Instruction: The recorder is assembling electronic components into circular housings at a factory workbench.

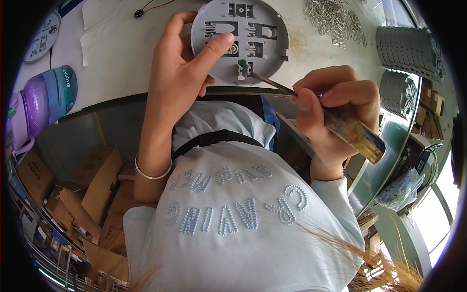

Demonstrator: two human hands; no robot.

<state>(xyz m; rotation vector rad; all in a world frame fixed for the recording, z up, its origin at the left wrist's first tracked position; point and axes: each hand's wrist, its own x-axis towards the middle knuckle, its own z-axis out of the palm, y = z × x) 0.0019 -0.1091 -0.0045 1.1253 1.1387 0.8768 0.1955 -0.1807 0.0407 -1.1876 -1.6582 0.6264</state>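
My left hand (177, 70) grips a round grey plastic housing (265, 51) by its left edge, the thumb lying across its face and the fingers around the rim. Several rectangular openings and small clips show on that face. In my right hand (338, 109) is a screwdriver (357, 134) with a worn, see-through yellowish handle. Its thin metal shaft points left, and the tip meets the housing's lower part, beside a small white and green piece (242, 69) seated there. My right fingers are closed around the front of the handle.
A pile of small metal parts (335, 22) lies at the far right of the white table (116, 58). Grey housings stand stacked (408, 53) at the right. On the left are a purple and teal bottle (48, 100) and another round grey piece (44, 36). Cardboard boxes (92, 180) sit below.
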